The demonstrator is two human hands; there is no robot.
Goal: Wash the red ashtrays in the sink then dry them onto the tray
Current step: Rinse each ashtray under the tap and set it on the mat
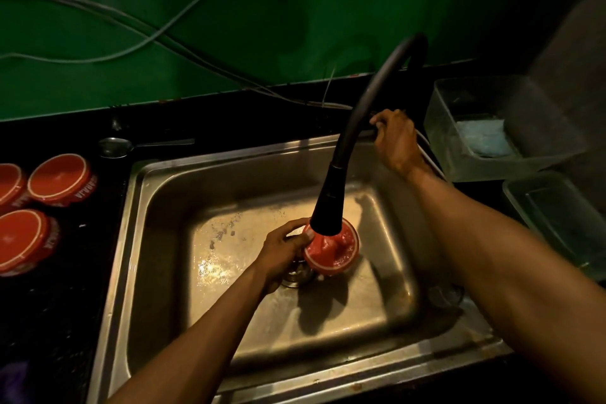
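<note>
Under faucet (331, 207), ashtray (331, 251) in left hand (283, 252)

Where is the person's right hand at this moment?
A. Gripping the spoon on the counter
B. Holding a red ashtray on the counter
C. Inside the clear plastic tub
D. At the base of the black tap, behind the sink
D: the right hand is curled at the foot of the black tap by the sink's back rim, while the left hand holds the red ashtray under the spray head.
</note>
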